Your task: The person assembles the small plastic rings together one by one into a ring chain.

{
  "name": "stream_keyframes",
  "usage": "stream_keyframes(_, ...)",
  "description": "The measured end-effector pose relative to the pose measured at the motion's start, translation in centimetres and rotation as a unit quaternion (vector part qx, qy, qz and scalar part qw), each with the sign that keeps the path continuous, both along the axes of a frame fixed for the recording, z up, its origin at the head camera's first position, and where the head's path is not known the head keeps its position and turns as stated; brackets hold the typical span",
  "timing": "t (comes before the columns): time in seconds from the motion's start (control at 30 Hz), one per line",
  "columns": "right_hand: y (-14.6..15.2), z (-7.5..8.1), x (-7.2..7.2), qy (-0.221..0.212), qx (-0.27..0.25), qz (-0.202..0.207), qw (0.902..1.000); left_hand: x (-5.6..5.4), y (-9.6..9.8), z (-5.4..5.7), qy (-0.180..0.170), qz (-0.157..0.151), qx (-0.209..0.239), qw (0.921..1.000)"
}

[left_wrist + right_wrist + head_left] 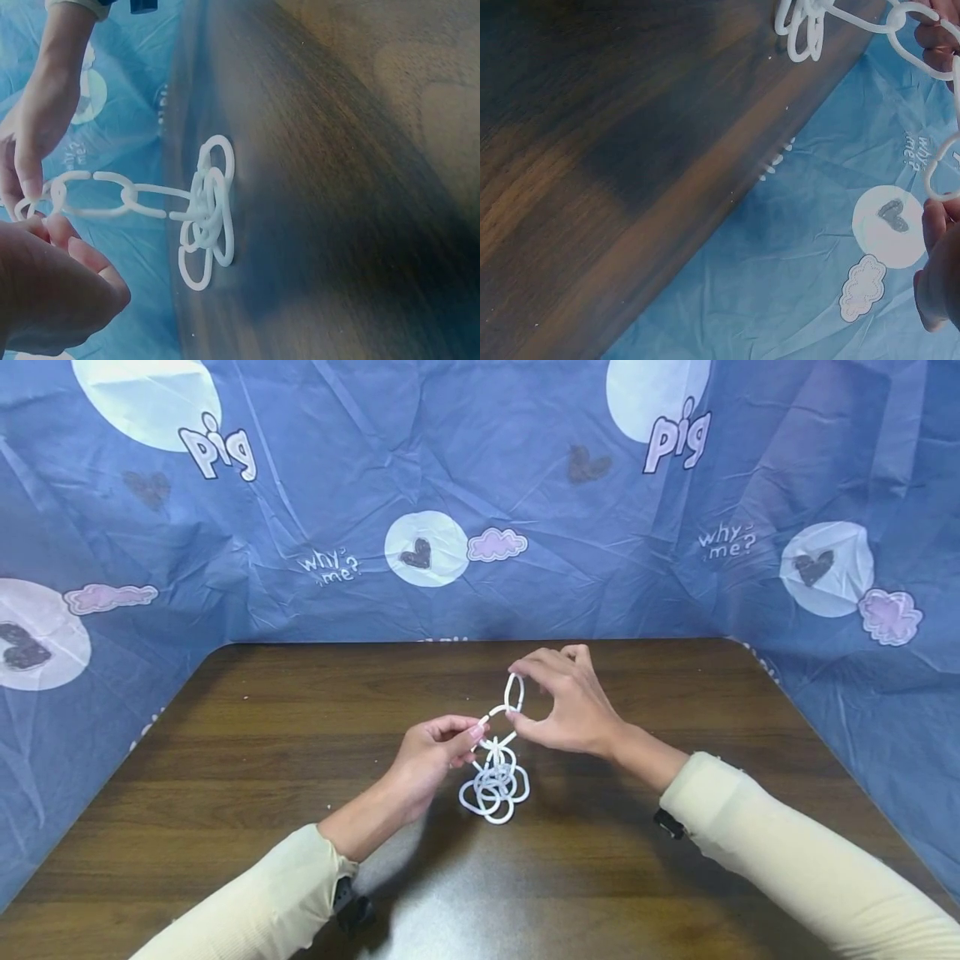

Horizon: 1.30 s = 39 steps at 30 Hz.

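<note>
A chain of white open-gapped plastic links (pixel 97 214) runs from both hands down to a heap on the table. My left hand (pixel 431 756) pinches one link between thumb and fingers, a little above that heap. Higher and to the right, my right hand (pixel 566 706) holds the upright end link (pixel 507 692) between thumb and fingertips. In the right wrist view this end link (pixel 928 176) shows at the right edge, partly cut off. The heaped links (pixel 486 810) overlap one another on the tabletop. Left fingertips partly hide the link they grip.
The dark wooden table (pixel 300 710) has rounded far corners. Behind it and along both sides hangs a blue printed cloth (pixel 330 468) with hearts, clouds and lettering. Dark wrist devices (pixel 351 906) sit at the cuffs of the cream sleeves (pixel 262 893).
</note>
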State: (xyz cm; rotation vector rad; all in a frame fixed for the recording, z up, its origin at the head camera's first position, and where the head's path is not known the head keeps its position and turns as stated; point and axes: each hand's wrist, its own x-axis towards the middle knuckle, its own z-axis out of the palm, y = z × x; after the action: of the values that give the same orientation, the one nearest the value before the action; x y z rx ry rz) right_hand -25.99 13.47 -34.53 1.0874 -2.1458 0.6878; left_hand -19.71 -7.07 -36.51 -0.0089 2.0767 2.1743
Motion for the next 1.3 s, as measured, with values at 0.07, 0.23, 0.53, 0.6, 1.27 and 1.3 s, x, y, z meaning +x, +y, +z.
stream_keyframes(0.07,0.0,-0.1,0.0,0.012,-0.002,-0.002,0.9999,0.0,0.1,0.0,-0.002,0.0,0.001,1.0)
stream_keyframes(0.23,0.0,-0.1,0.2,0.033,-0.002,-0.002,0.9994,0.0,0.0,0.0,0.0,0.003,-0.007,1.0)
stream_keyframes(0.53,-0.3,-0.3,0.6,0.063,0.027,0.0,0.9977,-0.2,0.0,0.5,0.011,0.015,0.009,0.9998)
stream_keyframes(0.6,-0.4,-0.4,0.8,0.073,0.037,0.002,0.9966,-0.2,0.0,0.6,0.013,0.012,0.017,0.9997)
stream_keyframes(1.27,-1.4,-0.3,2.4,0.125,0.133,0.0,0.9832,-0.2,0.3,0.5,0.029,0.028,0.009,0.9991)
stream_keyframes(1.3,-1.3,-0.3,2.5,0.119,0.132,-0.003,0.9841,-0.3,0.2,0.5,0.03,0.035,0.009,0.9989)
